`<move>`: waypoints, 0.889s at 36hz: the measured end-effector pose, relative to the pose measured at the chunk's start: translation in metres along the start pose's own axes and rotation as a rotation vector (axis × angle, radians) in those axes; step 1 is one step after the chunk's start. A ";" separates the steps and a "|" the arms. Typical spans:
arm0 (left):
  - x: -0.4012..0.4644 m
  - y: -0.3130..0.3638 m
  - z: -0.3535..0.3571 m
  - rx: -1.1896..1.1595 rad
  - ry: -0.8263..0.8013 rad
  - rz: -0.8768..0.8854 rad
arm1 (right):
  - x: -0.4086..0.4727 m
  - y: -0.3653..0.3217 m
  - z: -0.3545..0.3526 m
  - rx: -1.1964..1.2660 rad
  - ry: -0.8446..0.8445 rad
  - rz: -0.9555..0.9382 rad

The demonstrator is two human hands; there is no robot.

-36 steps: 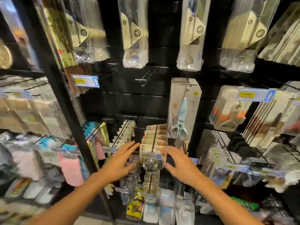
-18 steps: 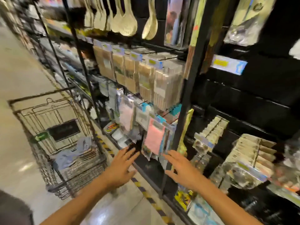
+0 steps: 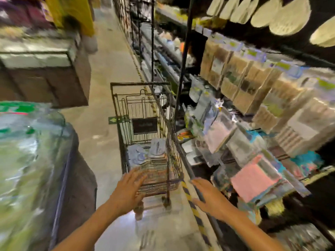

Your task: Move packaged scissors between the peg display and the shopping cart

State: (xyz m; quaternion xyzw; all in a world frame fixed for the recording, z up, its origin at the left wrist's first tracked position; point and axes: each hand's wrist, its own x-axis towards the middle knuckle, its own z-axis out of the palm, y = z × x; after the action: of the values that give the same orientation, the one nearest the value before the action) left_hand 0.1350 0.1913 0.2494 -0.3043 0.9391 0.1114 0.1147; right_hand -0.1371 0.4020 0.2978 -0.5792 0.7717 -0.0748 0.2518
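Note:
A black wire shopping cart [image 3: 116,98] stands in the aisle ahead of me, beside the shelving. Flat packaged items [image 3: 156,151] lie stacked on its floor; blur hides whether they are scissors. My left hand [image 3: 127,192] hovers open at the cart's near end, fingers spread, holding nothing. My right hand [image 3: 208,196] is open too, just right of the cart near the shelf's base. The peg display [image 3: 253,109] of hanging packets fills the right side. The scissors pegs are out of view.
A black upright post [image 3: 183,73] of the shelving rises right of the cart. Yellow-black hazard tape [image 3: 192,205] runs along the floor at the shelf base. A bin of bagged goods [image 3: 30,160] stands close on my left, boxes [image 3: 45,73] beyond it. The whole view is motion-blurred.
My view has swung left from the scissors pegs to the aisle and cart. Both hands have come away from the pegs empty and now hover by the cart's near end.

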 end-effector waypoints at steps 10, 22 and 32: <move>0.048 -0.046 0.002 -0.156 -0.009 -0.062 | 0.127 0.007 0.007 0.000 -0.066 -0.064; 0.175 -0.071 0.000 -0.180 -0.102 -0.198 | 0.282 0.041 -0.005 0.044 -0.229 -0.053; 0.257 -0.110 0.001 -0.198 -0.189 -0.204 | 0.361 0.049 0.004 0.111 -0.268 0.082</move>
State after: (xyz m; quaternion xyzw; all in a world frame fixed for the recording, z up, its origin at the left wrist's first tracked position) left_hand -0.0021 -0.0353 0.1605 -0.3961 0.8727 0.2194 0.1825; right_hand -0.2502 0.0825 0.1651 -0.5374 0.7489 -0.0290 0.3868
